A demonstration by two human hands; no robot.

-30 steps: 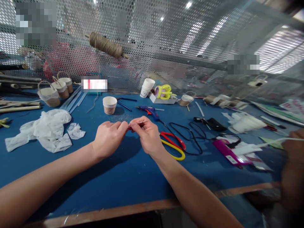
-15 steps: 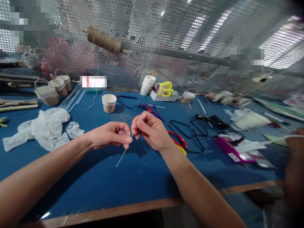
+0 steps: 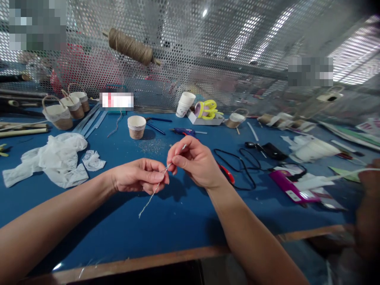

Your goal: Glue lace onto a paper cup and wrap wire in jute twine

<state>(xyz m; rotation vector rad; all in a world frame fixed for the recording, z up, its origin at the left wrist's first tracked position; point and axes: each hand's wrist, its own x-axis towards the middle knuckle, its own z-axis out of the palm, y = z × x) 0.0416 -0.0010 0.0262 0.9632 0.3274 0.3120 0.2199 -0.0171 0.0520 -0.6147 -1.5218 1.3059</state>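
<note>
Between my hands runs a thin, twisted, whitish cord (image 3: 150,199), its loose tail slanting down to the lower left over the blue table. My left hand (image 3: 141,176) pinches it between thumb and forefinger. Just right of that, my right hand (image 3: 192,162) grips the upper part, and a short end pokes out above its thumb. The fingertips of both hands nearly touch. Beyond them stands a small cup wrapped in twine with a white lace rim (image 3: 136,127). A blue glue gun (image 3: 184,132) lies behind my right hand, partly hidden by it.
Crumpled white lace (image 3: 56,158) lies left, before several handled cups (image 3: 59,116). Blue pliers (image 3: 157,122), stacked paper cups (image 3: 185,104) and yellow-handled scissors (image 3: 209,109) sit farther back. Right are black cable (image 3: 237,162), a purple device (image 3: 286,188) and another person's arm (image 3: 369,209). A twine spool (image 3: 130,46) hangs above.
Both hands have shifted slightly, the left downward and the right a little rightward. The cord's tail now reaches farther down and left. Both hands still hold the cord.
</note>
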